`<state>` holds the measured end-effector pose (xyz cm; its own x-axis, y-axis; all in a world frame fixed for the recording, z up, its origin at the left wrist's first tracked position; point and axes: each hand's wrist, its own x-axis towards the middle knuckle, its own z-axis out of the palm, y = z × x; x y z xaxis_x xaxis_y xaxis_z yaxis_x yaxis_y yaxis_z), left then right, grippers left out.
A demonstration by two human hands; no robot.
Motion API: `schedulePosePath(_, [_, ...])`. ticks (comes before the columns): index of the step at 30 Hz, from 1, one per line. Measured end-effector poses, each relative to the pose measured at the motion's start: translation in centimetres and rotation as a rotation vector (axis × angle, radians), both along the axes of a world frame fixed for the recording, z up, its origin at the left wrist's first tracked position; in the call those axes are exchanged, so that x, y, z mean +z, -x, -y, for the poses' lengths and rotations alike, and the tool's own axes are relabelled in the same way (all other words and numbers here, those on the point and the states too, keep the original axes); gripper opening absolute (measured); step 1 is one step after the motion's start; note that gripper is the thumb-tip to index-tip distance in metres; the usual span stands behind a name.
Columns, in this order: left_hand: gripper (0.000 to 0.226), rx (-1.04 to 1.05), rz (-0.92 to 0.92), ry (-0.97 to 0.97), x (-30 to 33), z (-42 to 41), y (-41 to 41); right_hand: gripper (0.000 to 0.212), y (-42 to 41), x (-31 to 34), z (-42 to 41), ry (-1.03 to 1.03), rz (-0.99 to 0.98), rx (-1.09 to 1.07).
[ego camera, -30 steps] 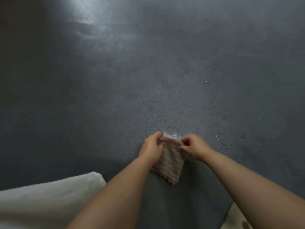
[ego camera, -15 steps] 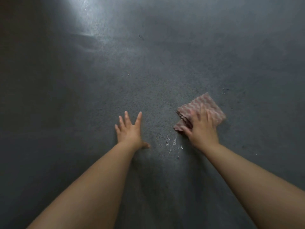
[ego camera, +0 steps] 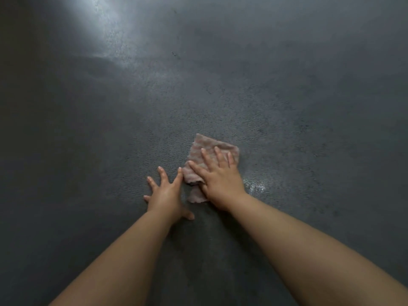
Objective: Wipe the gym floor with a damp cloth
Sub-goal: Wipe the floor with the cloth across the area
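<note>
Right hand (ego camera: 220, 184) flat on cloth (ego camera: 212, 149) on floor (ego camera: 287, 107), left hand (ego camera: 166, 195) just beside.

Your right hand (ego camera: 220, 184) hides the near middle of the cloth (ego camera: 212, 149); both your forearms run off the bottom edge.

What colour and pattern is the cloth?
Pale pink with a faint grey wavy pattern, the cloth shows in the head view.
</note>
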<state>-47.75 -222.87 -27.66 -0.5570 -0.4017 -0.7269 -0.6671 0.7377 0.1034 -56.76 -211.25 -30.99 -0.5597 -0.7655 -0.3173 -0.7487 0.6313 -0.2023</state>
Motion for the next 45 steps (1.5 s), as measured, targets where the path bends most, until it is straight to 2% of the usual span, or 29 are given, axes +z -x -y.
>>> schedulePosePath(2, [0.129,0.001,-0.005,-0.012,0.0,0.1,-0.1,0.056,2.3,-0.3,-2.0,0.003,-0.035,-0.020])
schedulePosePath(4, [0.129,0.003,-0.012,-0.022,0.0,0.3,-0.1,0.055,5.6,-0.6,-4.7,-0.007,-0.069,-0.163])
schedulePosePath(6, [0.129,0.007,-0.015,-0.031,0.2,0.4,-0.1,0.054,8.8,-0.8,-8.2,-0.062,-0.086,-0.379])
schedulePosePath(10, [0.130,0.008,-0.004,-0.020,0.3,0.3,-0.1,0.055,11.4,-0.4,-14.6,-0.125,-0.027,-0.941])
schedulePosePath(12, [0.130,0.013,-0.002,-0.020,0.4,0.3,0.0,0.056,11.0,-0.3,-13.9,-0.141,0.006,-1.068])
schedulePosePath(14, [0.129,0.013,0.004,-0.024,0.5,0.3,0.0,0.056,9.5,0.0,-11.2,-0.114,0.016,-1.016])
schedulePosePath(19, [0.121,-0.003,0.022,0.006,0.7,0.0,-0.3,0.054,-1.7,-0.5,-4.2,0.034,0.054,-0.356])
schedulePosePath(21, [0.105,-0.033,0.012,0.017,1.1,-0.5,-0.8,0.054,-6.0,1.1,-3.8,-0.055,0.200,-0.231])
schedulePosePath(22, [0.098,-0.058,0.008,0.020,1.6,-0.9,-1.2,0.053,-7.1,1.4,-4.0,-0.067,0.191,-0.169])
schedulePosePath(24, [0.095,-0.107,0.019,0.019,3.3,-1.9,-2.1,0.049,-7.4,2.7,-4.8,-0.044,0.190,-0.054])
schedulePosePath(25, [0.096,-0.124,0.028,0.016,4.3,-2.5,-2.7,0.049,-7.2,3.7,-5.4,-0.104,0.230,-0.026])
schedulePosePath(27, [0.097,-0.144,0.028,0.011,6.7,-3.4,-3.8,0.051,-6.9,6.4,-6.0,-0.130,0.272,-0.056])
schedulePosePath(30, [0.098,-0.153,-0.026,0.025,10.2,-4.3,-5.6,0.067,-7.3,10.9,-6.2,-0.071,0.247,-0.111])
schedulePosePath(33, [0.096,-0.148,-0.126,0.070,13.2,-4.6,-7.7,0.071,-8.7,15.0,-5.8,-0.039,0.172,-0.142])
schedulePosePath(35, [0.095,-0.137,-0.158,0.097,14.8,-4.7,-9.1,0.069,-9.7,17.2,-5.7,0.002,0.134,-0.166])
schedulePosePath(39, [0.100,-0.080,-0.164,0.131,16.4,-5.9,-10.0,0.050,-10.8,20.5,-6.2,0.128,0.085,-0.201])
schedulePosePath(45, [0.100,-0.092,-0.204,0.196,16.2,-6.2,-8.8,0.051,-9.6,20.6,-6.3,0.192,0.049,-0.180])
